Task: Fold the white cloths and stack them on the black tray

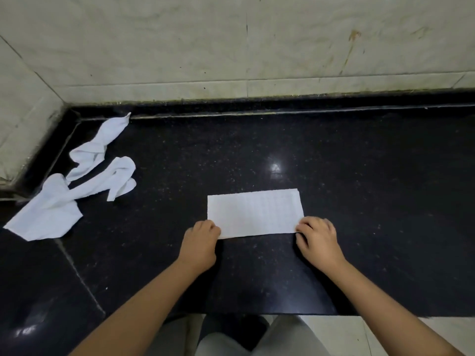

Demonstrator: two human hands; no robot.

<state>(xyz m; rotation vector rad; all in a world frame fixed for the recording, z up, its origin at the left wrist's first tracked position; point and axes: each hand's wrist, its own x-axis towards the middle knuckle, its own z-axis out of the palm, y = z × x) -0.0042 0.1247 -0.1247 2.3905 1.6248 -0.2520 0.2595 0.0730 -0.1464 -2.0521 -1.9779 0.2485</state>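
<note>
A flat white rectangular folded cloth [254,213] lies on the speckled black stone counter [359,201], long axis running nine to three o'clock; the left hand [199,244] pinches its near left corner, the right hand [317,238] its near right corner, fingers curled; the fold likely goes sideways; crumpled white cloths [77,181] wait at nine o'clock; no tray is visible.

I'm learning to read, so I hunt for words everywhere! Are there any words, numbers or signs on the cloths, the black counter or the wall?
None: no words, numbers or signs can be read anywhere.
Folded white cloth: plain, only a faint woven texture.
Crumpled white cloths: plain.
Black counter: only speckles and a light glare.
Wall tiles: only stains and streaks, no writing.
</note>
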